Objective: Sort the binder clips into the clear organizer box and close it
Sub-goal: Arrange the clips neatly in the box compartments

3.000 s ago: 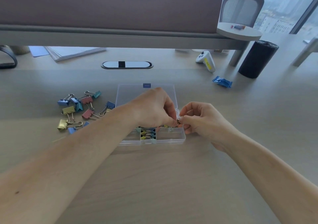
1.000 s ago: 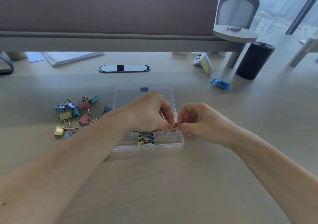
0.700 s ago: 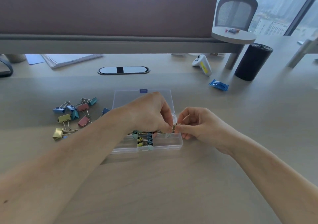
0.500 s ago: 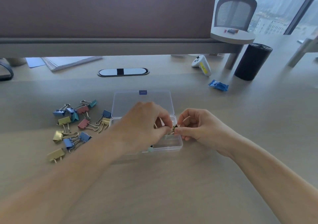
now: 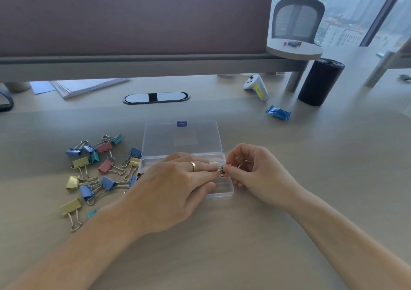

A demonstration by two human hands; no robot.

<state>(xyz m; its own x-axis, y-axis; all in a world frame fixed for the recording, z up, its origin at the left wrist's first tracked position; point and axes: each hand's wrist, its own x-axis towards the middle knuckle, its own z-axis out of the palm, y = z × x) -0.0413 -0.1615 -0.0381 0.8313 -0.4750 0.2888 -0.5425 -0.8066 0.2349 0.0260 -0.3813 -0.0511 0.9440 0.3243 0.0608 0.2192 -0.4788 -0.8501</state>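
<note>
Box [image 5: 219, 193] noted open near the middle of the desk [image 5: 244, 245], its clear lid [image 5: 182, 138] laid flat toward the far edge. Left hand [image 5: 173, 187] is spread over the box, fingers [image 5: 205, 170] stretched nearly straight, tips touching a small clip [image 5: 221, 171] above the box's right end. That clip is pinched by the curled fingers of the right hand [image 5: 255, 169]. Loose clips [image 5: 106, 166] are scattered on the desk to the left of the box.
</note>
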